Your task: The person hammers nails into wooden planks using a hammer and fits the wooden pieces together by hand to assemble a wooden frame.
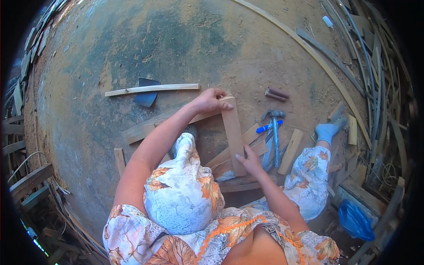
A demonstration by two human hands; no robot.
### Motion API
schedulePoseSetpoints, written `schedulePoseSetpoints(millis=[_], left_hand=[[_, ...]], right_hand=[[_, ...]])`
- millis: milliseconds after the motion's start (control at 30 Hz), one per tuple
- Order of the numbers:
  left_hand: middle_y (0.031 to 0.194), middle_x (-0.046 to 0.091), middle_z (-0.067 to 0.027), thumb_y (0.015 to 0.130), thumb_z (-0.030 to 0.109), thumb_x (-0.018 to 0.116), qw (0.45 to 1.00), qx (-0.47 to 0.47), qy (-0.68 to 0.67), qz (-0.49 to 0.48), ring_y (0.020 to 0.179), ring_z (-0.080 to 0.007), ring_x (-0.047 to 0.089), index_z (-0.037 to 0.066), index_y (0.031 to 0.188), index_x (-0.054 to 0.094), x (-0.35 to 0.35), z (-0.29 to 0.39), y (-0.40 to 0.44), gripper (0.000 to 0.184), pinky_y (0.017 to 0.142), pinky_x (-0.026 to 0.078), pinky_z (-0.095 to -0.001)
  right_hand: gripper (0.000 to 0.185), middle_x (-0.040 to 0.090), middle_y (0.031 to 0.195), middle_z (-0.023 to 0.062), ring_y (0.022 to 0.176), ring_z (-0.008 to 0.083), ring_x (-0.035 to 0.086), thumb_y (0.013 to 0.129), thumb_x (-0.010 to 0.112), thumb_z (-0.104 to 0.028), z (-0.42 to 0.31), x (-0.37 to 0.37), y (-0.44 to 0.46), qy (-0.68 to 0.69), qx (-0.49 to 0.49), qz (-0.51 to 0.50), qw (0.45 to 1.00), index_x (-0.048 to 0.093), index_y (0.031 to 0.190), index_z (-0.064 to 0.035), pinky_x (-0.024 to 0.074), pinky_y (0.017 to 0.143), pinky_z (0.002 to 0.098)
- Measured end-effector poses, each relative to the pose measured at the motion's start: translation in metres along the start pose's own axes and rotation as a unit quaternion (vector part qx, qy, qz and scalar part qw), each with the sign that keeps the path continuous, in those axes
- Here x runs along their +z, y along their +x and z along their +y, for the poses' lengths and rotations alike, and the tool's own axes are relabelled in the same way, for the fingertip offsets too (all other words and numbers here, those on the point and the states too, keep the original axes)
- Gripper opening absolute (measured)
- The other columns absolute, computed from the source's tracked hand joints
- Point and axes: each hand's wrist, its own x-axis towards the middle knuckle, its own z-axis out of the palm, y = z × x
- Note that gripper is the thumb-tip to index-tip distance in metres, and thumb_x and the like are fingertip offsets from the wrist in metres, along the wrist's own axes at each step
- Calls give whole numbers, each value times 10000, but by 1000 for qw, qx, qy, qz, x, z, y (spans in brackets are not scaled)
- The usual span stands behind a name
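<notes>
My left hand (pixel 213 101) grips the far end of a flat wooden board (pixel 233 134), thumb on its upper face. The board slants toward my body, and my right hand (pixel 251 161) holds its near end from the right, thumb on the face. Beneath and left of it lies another wooden plank (pixel 145 129), partly covered by my left forearm. Right of the board are a claw hammer (pixel 277 141) with its head pointing away, a blue marker (pixel 269 126) and a grey metal strip (pixel 268 155). Wood offcuts (pixel 221 159) lie under the board.
A thin wooden strip (pixel 172 87) rests across a dark sheet (pixel 145 99). A brown rolled piece (pixel 277 93) lies beyond the hammer. One long strip (pixel 309 51) curves along the right. Scrap wood piles line both sides; a blue plastic bag (pixel 355 219) sits at the lower right.
</notes>
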Motion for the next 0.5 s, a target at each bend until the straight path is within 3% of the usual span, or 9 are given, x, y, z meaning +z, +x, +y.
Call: schedulePoseSetpoints(millis=[133, 300, 367, 500], left_hand=[[1022, 659, -71, 720, 336, 821, 996, 27, -74, -48, 962, -173, 594, -7, 1171, 608, 3, 2, -4, 605, 871, 465, -321], [1036, 639, -101, 760, 378, 781, 998, 24, -57, -33, 977, -207, 595, 9, 1207, 598, 6, -7, -4, 607, 864, 462, -328], [1098, 588, -136, 819, 463, 686, 977, 30, 204, 49, 1046, -268, 559, 70, 1247, 592, 13, -8, -8, 589, 906, 432, -380], [1132, 535, -147, 851, 526, 594, 927, 14, 355, 120, 1105, -317, 492, 129, 1256, 594, 34, -5, -26, 567, 932, 384, -441]], right_hand=[[428, 648, 1069, 129, 1009, 175, 595, 880, 639, -200, 23, 5, 1, 59, 22, -34, 997, 523, 1241, 1, 463, 873, 311], [274, 615, 880, 53, 813, 123, 539, 930, 591, -254, 25, 14, 3, 90, 70, 2, 994, 570, 1033, 0, 458, 735, 298], [274, 595, 835, 51, 782, 121, 524, 934, 586, -269, 23, 19, 2, 94, 63, 15, 993, 564, 988, -1, 452, 710, 301], [295, 586, 764, 78, 732, 135, 524, 939, 574, -289, 37, 23, 2, 56, 58, 34, 996, 557, 913, 4, 449, 671, 322]])
